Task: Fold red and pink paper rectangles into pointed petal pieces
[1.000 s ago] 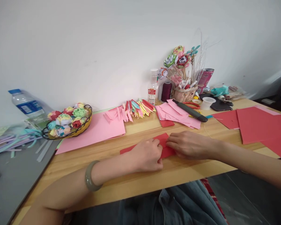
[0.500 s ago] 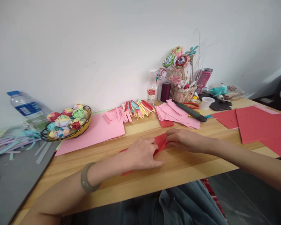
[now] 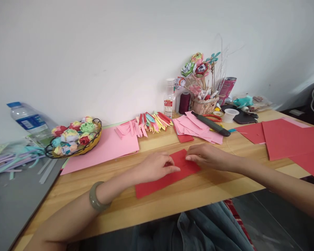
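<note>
- Has the red sheet [image 3: 159, 184] on the bench [image 3: 120, 211], nearer than the pink slips [image 3: 197, 131].
- Holds the left hand [image 3: 154, 168] over it, loosely curled, thumb parted.
- Rests the right hand [image 3: 206, 156] by its right end, fingertips bunched (cannot tell whether pinching paper).

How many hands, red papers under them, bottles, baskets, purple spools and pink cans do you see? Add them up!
Bare hands: 2 (left hand, right hand)
Red rectangular paper under them: 1
Clear plastic bottles: 2 (blue-capped bottle, white-capped bottle)
Baskets: 2 (yellow oval basket, wooden basket)
Purple thread spool: 1
Pink metal can: 1
Total: 9
</note>
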